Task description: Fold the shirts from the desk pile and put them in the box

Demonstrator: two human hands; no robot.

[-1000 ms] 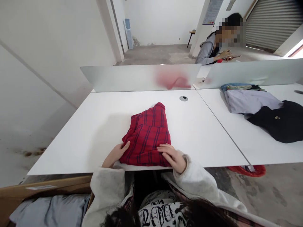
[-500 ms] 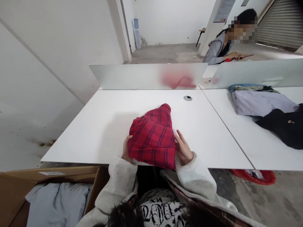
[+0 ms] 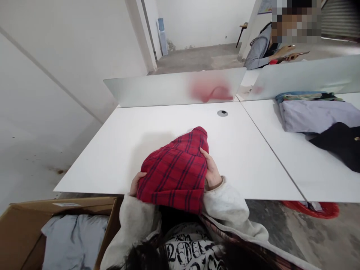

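A folded red plaid garment (image 3: 176,170) is raised off the near edge of the white table (image 3: 118,150), held between both hands. My left hand (image 3: 135,183) grips its lower left side, mostly hidden under the cloth. At the right side my right hand (image 3: 210,170) has its fingers curled up against the fabric. The lower edge of the garment hangs over the table's front edge toward my body.
An open cardboard box (image 3: 25,225) with grey-blue clothes (image 3: 73,240) stands on the floor at lower left. On the right table lie a lavender garment (image 3: 315,116) and a black one (image 3: 340,144). A frosted divider (image 3: 157,88) runs along the back. A person (image 3: 264,48) sits beyond it. A red basin (image 3: 312,208) sits under the right table.
Both hands moved from the top of the garment to its sides and lifted it off the table, drawing it toward my body.
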